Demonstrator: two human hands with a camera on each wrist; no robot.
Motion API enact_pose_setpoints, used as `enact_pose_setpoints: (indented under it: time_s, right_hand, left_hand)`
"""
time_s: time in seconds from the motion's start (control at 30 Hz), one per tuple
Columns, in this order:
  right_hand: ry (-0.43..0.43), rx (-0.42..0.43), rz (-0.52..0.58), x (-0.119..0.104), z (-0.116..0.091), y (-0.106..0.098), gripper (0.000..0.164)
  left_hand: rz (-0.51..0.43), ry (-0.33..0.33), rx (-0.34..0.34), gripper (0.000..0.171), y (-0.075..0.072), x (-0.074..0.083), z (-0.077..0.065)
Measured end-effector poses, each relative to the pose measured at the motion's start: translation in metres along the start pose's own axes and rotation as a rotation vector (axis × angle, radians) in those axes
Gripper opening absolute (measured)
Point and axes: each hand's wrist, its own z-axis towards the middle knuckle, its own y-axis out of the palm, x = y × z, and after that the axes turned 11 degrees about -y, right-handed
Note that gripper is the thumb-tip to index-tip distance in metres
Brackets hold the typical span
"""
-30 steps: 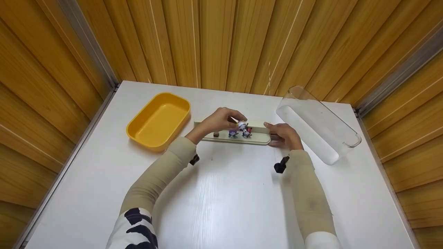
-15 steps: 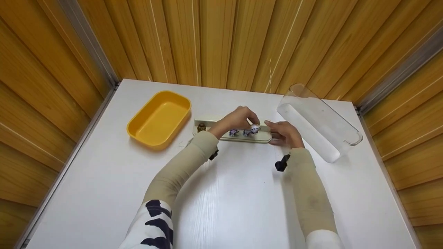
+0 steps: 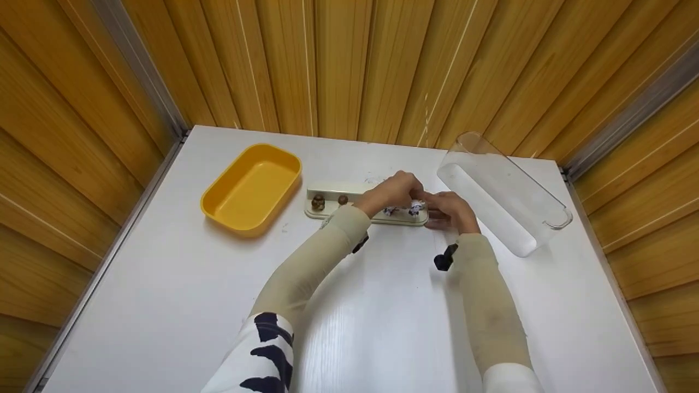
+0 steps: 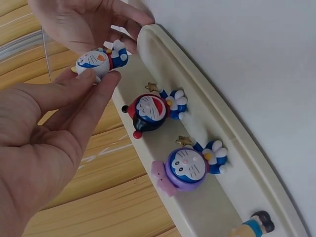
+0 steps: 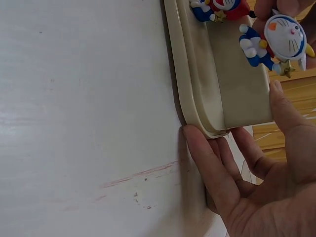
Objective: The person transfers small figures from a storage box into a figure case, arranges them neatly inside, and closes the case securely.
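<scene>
My left hand (image 3: 394, 192) pinches a small cat figurine with a white hood (image 4: 95, 60) between thumb and fingers, over the right end of a long cream display base (image 3: 332, 191). A star shows on this figurine in the right wrist view. At that end of the base my right hand (image 3: 452, 208) grips it, thumb at the back and fingers round the corner. On the base stand a figurine with a red and black hood (image 4: 148, 109) and one with a purple hood (image 4: 186, 168). Farther left are two brown-topped figurines, one at the end (image 3: 318, 203) and its neighbour (image 3: 342, 200).
A yellow tub (image 3: 251, 191) stands on the left of the white table (image 3: 371, 305). On the right lies a long clear plastic cover (image 3: 491, 191), set at a slant. Wood-patterned panels (image 3: 338, 71) enclose the back and sides.
My left hand has carried the white-hooded figurine rightward along the base, to the right end. The brown-topped figurines on the left have come into sight. My right hand stays in place.
</scene>
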Motion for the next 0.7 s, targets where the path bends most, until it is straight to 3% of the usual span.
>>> enact_pose_setpoints:
  time_s: [0.27,0.43,0.7]
  right_hand:
    - [-0.006,-0.005,-0.017,-0.001,0.000,0.001,0.055]
    - [-0.001,0.002,-0.025,0.000,0.001,0.002,0.055]
    - [-0.007,-0.010,-0.021,-0.001,0.000,0.000,0.055]
  left_hand:
    - [0.095,-0.069,0.006,0.032,0.009,0.010,0.007]
    - [0.093,-0.109,-0.011,0.032,0.012,0.012,0.007]
    - [0.111,-0.094,-0.017,0.028,0.017,0.013,0.010]
